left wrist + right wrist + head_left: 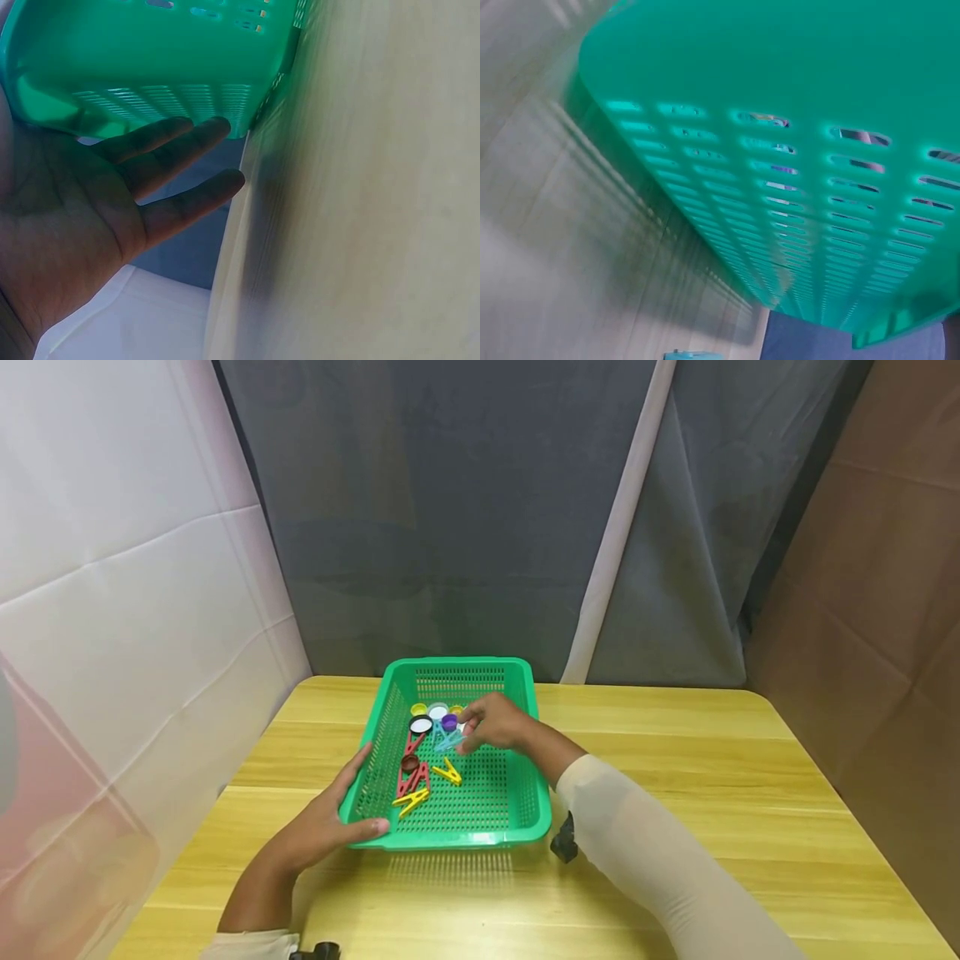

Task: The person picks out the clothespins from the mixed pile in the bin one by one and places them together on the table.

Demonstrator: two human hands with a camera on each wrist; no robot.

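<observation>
A green plastic basket stands on the wooden table. My left hand grips its near left corner, thumb over the rim; in the left wrist view several fingers stretch out straight along the outside. Inside the basket, my right hand pinches a light-blue clothespin between thumb and fingers. Beside it lie a purple bottle cap, a black-rimmed white cap and a yellow cap. Nearer are a brown cap, red clothespins and yellow clothespins.
The wooden table extends on both sides of the basket. A grey curtain hangs behind it, with a white cloth at left and a brown one at right. A small light-blue object shows at the right wrist view's bottom.
</observation>
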